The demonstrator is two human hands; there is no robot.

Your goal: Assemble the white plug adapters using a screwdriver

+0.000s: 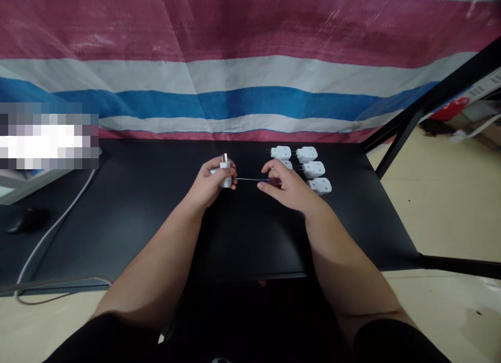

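Note:
My left hand [211, 181] is closed around a white plug adapter [225, 180], whose metal prongs point up and away from me. Level with it, my right hand [282, 186] grips the dark red handle of a screwdriver [250, 179]. The thin metal shaft runs left, and its tip ends at the adapter, hidden near my left fingertips. Beyond and beside my right hand lie several more white plug adapters [313, 169] in two columns, prongs facing left. One of them is partly covered by my right hand.
The black table [250, 237] holds a dark mouse [26, 220], a grey cable [58, 222] and a white-edged device [39, 184] with a pixelated area at the left. Behind hangs a striped sheet [250, 102]. Black metal bars [403, 133] stand at the right.

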